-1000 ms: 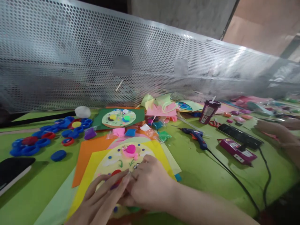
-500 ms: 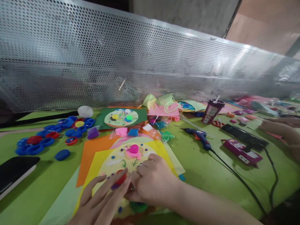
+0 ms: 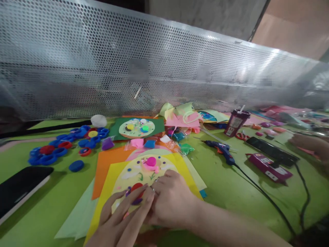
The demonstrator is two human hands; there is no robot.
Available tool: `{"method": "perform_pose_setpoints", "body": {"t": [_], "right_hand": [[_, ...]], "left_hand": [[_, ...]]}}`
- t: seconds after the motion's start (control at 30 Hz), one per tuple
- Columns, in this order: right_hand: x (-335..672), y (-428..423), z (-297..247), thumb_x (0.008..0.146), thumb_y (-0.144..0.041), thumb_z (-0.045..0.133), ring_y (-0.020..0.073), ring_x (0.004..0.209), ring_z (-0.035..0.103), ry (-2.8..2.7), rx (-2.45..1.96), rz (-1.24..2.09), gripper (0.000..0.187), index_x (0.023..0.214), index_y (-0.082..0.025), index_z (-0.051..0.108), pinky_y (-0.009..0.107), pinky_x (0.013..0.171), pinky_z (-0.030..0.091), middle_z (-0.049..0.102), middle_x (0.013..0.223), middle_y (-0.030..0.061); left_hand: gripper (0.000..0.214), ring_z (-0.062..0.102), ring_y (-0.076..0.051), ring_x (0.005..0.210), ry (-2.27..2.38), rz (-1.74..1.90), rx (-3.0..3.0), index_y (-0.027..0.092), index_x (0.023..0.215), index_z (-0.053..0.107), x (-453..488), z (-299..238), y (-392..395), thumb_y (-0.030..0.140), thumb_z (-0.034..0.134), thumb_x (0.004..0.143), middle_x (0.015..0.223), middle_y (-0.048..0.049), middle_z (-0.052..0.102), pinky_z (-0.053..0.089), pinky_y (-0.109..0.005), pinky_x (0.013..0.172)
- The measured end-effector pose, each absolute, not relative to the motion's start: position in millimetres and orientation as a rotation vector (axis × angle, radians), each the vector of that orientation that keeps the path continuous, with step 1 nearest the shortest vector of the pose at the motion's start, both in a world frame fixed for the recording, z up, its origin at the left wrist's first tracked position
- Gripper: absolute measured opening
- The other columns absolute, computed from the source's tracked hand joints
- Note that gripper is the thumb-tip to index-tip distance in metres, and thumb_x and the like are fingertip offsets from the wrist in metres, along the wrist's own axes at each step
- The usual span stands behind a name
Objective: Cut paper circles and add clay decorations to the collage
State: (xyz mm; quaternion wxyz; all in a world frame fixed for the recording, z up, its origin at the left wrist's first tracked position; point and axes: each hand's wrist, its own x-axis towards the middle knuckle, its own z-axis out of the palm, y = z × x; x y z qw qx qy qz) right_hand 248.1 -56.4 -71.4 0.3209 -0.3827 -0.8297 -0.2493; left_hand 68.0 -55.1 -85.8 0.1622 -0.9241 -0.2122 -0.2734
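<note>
A round cream craft piece (image 3: 135,167) lies on a yellow sheet (image 3: 113,176), decorated with small dots, green grass shapes and a pink bottle cap (image 3: 151,161) at its top. My left hand (image 3: 125,212) rests over its lower left part with the fingers stretched out and apart. Close to those fingertips is a red cap (image 3: 137,189) with purple clay at its edge. My right hand (image 3: 172,199) is closed and presses down on the lower middle of the piece, touching the left fingers. Whatever its fingertips pinch is hidden under the hand.
Blue and red bottle rings (image 3: 48,158), a blue cap (image 3: 76,166) and a phone (image 3: 23,187) lie left. Behind stands a similar craft on green card (image 3: 117,129). A glue gun (image 3: 222,151), power strip (image 3: 269,168) and cup (image 3: 236,122) are right. Another person's hand (image 3: 305,142) shows far right.
The view has shifted a little, so everything sits further right. My hands have drawn closer over the lower part of the craft piece, and the green shape beneath them is now covered.
</note>
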Motion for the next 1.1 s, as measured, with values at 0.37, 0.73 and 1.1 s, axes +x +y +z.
{"method": "perform_pose_setpoints", "body": {"t": [0.37,0.73,1.1], "right_hand": [[254,-53,-68,0.076,-0.035,0.053,0.0109,0.039,0.045,-2.220,-1.089,-0.626,0.032,0.049,-0.018,0.053,0.030,0.047,0.023,0.053,0.042,-0.0024],[266,-57,-61,0.080,-0.038,0.052,0.0109,0.039,0.046,-2.225,-1.211,-0.627,0.036,0.052,-0.017,0.056,0.028,0.046,0.022,0.055,0.041,-0.0011],[254,-57,-61,0.067,-0.031,0.061,0.0143,0.037,0.052,-2.202,-1.252,-0.619,0.022,0.050,-0.017,0.055,0.028,0.043,0.024,0.057,0.042,-0.0020]], "left_hand": [[0.070,0.057,-0.026,0.112,-0.768,-0.755,-2.788,0.023,0.143,0.015,65,-74,-58,0.032,0.051,0.083,0.121,-0.0068,0.063,0.041,-0.037,0.095],[0.067,0.051,-0.027,0.117,-0.852,-0.789,-2.753,0.015,0.142,0.011,61,-70,-58,0.030,0.046,0.086,0.116,-0.0102,0.066,0.028,-0.043,0.100],[0.064,0.057,-0.027,0.109,-0.683,-0.976,-2.604,0.013,0.142,0.015,83,-79,-58,0.026,0.047,0.088,0.107,-0.0109,0.070,0.025,-0.047,0.098]]}}
